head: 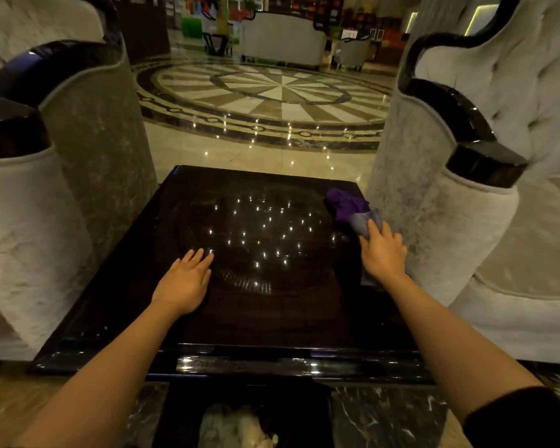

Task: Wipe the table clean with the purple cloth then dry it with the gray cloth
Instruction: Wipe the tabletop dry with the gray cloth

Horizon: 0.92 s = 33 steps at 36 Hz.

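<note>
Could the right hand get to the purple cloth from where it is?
Probably yes: the right hand lies on the gray cloth, and the purple cloth sits just beyond its fingertips with nothing between.

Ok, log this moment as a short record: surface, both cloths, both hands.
surface: dark glossy table, ceiling lights reflected in it
purple cloth: bunched at the far right corner, untouched
gray cloth: along the right edge, beside the purple one
left hand: flat on the tabletop, holding nothing
right hand: resting on the gray cloth, fingers extended
</note>
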Each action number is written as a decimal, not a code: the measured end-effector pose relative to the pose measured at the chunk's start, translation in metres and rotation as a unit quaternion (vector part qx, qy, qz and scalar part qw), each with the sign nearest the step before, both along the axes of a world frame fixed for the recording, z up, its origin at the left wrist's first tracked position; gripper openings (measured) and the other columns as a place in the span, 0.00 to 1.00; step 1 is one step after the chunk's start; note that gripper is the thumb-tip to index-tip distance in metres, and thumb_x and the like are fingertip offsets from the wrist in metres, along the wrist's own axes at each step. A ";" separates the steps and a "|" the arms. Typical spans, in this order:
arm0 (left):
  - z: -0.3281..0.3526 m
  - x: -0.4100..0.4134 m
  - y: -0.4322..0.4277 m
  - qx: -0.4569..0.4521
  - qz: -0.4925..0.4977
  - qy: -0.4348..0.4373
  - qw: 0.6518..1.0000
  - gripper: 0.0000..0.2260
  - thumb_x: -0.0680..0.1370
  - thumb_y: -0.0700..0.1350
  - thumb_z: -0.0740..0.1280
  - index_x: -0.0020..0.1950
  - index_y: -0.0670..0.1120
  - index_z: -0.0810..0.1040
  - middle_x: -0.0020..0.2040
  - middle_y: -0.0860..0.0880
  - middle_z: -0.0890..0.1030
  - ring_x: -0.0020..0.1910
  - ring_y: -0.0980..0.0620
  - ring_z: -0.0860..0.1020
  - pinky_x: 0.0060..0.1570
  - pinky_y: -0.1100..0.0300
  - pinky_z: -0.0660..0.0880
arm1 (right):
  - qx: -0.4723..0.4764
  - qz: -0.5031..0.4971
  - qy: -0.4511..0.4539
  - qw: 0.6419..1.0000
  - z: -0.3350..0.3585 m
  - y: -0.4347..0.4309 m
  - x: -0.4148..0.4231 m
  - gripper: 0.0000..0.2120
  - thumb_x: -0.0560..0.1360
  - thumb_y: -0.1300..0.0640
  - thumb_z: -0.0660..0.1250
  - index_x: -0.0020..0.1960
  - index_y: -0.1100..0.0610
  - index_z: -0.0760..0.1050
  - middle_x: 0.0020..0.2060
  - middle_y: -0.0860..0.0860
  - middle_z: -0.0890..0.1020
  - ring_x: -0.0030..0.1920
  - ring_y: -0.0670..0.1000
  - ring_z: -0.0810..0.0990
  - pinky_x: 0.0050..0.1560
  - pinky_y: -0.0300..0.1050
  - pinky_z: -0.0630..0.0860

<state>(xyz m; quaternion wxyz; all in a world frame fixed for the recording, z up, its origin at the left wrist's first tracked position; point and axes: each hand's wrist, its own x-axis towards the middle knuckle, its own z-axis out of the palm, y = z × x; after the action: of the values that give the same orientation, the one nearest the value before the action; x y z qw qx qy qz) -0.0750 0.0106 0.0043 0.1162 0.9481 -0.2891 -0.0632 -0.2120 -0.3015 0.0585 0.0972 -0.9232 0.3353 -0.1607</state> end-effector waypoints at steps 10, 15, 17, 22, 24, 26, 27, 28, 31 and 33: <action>0.003 -0.002 0.000 0.006 0.000 0.006 1.000 0.21 0.81 0.48 0.47 0.74 0.47 0.53 0.77 0.45 0.52 0.76 0.48 0.48 0.74 0.52 0.48 | 0.146 -0.003 0.177 0.973 -0.021 -0.015 0.018 0.34 0.78 0.41 0.49 0.72 0.60 0.40 0.72 0.66 0.39 0.72 0.66 0.46 0.72 0.57 0.49; 0.005 -0.004 0.000 0.007 -0.001 0.010 1.000 0.21 0.81 0.48 0.47 0.74 0.47 0.52 0.77 0.45 0.52 0.76 0.48 0.48 0.74 0.53 0.47 | 0.132 0.014 0.193 0.972 -0.021 -0.013 0.017 0.35 0.77 0.39 0.48 0.72 0.60 0.41 0.73 0.66 0.40 0.73 0.63 0.42 0.73 0.58 0.46; 0.006 -0.004 0.000 0.008 0.000 0.012 1.000 0.21 0.81 0.48 0.47 0.74 0.47 0.52 0.77 0.46 0.52 0.76 0.48 0.48 0.74 0.54 0.47 | 0.137 0.015 0.198 0.970 -0.019 -0.012 0.017 0.35 0.77 0.39 0.47 0.73 0.60 0.41 0.73 0.65 0.40 0.73 0.63 0.42 0.72 0.58 0.45; 0.009 -0.004 0.000 0.014 0.004 0.006 1.000 0.21 0.81 0.48 0.47 0.74 0.47 0.53 0.77 0.46 0.53 0.76 0.49 0.49 0.73 0.55 0.49 | 0.133 0.005 0.186 0.973 -0.015 -0.008 0.015 0.33 0.77 0.38 0.44 0.73 0.58 0.41 0.73 0.63 0.40 0.74 0.61 0.41 0.72 0.58 0.41; 0.009 -0.004 -0.001 0.024 0.003 -0.007 1.000 0.21 0.81 0.48 0.47 0.74 0.47 0.53 0.76 0.46 0.54 0.76 0.48 0.50 0.73 0.55 0.50 | 0.127 0.005 0.173 0.977 -0.015 -0.006 0.014 0.33 0.77 0.39 0.43 0.73 0.57 0.40 0.74 0.63 0.41 0.74 0.60 0.41 0.72 0.58 0.41; 0.009 -0.003 -0.001 0.033 -0.002 -0.015 0.999 0.21 0.81 0.48 0.47 0.74 0.47 0.53 0.76 0.46 0.54 0.76 0.48 0.51 0.73 0.55 0.51 | 0.118 0.012 0.163 0.979 -0.015 -0.004 0.012 0.32 0.77 0.39 0.43 0.73 0.57 0.39 0.74 0.62 0.40 0.74 0.60 0.40 0.72 0.58 0.41; 0.008 -0.003 -0.002 0.031 -0.004 -0.013 0.999 0.21 0.81 0.48 0.47 0.74 0.47 0.53 0.76 0.46 0.54 0.76 0.48 0.51 0.73 0.55 0.52 | 0.113 0.021 0.155 0.981 -0.015 -0.003 0.011 0.32 0.77 0.40 0.44 0.73 0.57 0.39 0.74 0.62 0.41 0.74 0.59 0.41 0.72 0.59 0.41; 0.008 -0.003 -0.002 0.035 -0.003 -0.009 0.999 0.21 0.81 0.48 0.47 0.74 0.47 0.52 0.76 0.46 0.54 0.76 0.48 0.51 0.74 0.54 0.52 | 0.105 0.025 0.150 0.983 -0.014 -0.002 0.010 0.32 0.78 0.40 0.44 0.73 0.57 0.39 0.74 0.61 0.41 0.74 0.59 0.41 0.72 0.59 0.42; 0.010 -0.001 -0.001 0.039 -0.001 -0.002 0.999 0.22 0.81 0.49 0.47 0.75 0.48 0.49 0.77 0.46 0.51 0.76 0.48 0.49 0.74 0.53 0.51 | 0.074 0.047 0.138 0.987 -0.012 0.004 0.010 0.31 0.78 0.41 0.44 0.72 0.57 0.38 0.74 0.60 0.41 0.74 0.58 0.41 0.72 0.58 0.42; 0.012 -0.001 -0.002 0.043 -0.002 -0.004 0.999 0.22 0.81 0.50 0.46 0.75 0.49 0.46 0.77 0.46 0.49 0.76 0.47 0.47 0.74 0.52 0.50 | 0.048 0.063 0.133 0.988 -0.011 0.010 0.012 0.31 0.78 0.41 0.44 0.72 0.57 0.37 0.74 0.58 0.41 0.74 0.57 0.40 0.73 0.58 0.41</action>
<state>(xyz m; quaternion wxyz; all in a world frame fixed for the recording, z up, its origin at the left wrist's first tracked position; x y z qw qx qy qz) -0.0761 0.0082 0.0168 0.0735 0.9519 -0.2887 -0.0717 -0.2005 -0.2915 0.0480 0.1058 -0.9501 0.2933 -0.0140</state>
